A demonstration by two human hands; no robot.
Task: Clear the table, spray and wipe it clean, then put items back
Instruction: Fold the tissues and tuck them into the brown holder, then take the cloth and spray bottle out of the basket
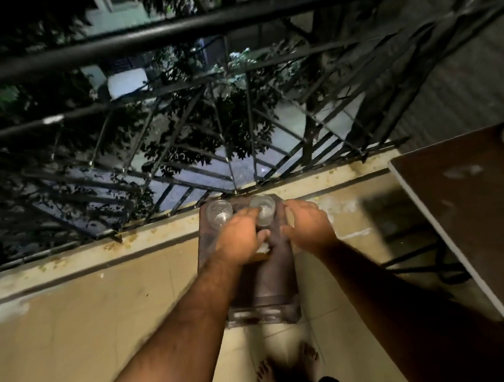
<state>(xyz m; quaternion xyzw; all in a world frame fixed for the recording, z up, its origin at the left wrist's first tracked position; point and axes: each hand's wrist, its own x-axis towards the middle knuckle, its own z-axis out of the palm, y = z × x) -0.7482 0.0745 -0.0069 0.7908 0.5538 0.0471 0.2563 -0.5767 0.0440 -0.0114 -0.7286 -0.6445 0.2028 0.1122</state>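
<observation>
both hands over a dark stool [263,283] on the balcony floor. two clear glasses [219,214] at its far edge, beside the railing [177,142]. left hand [240,238] fingers touch the right glass [263,208]; right hand [308,225] curled, grasp unclear. table [478,198] at right, wet patches. risk: a knock sends a glass off the far edge.

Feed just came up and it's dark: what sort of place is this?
Most likely an upper-floor balcony at night. A black metal railing runs along a stained ledge, with treetops and lit pavement below it, and a brown table stands on the tiled floor.
</observation>
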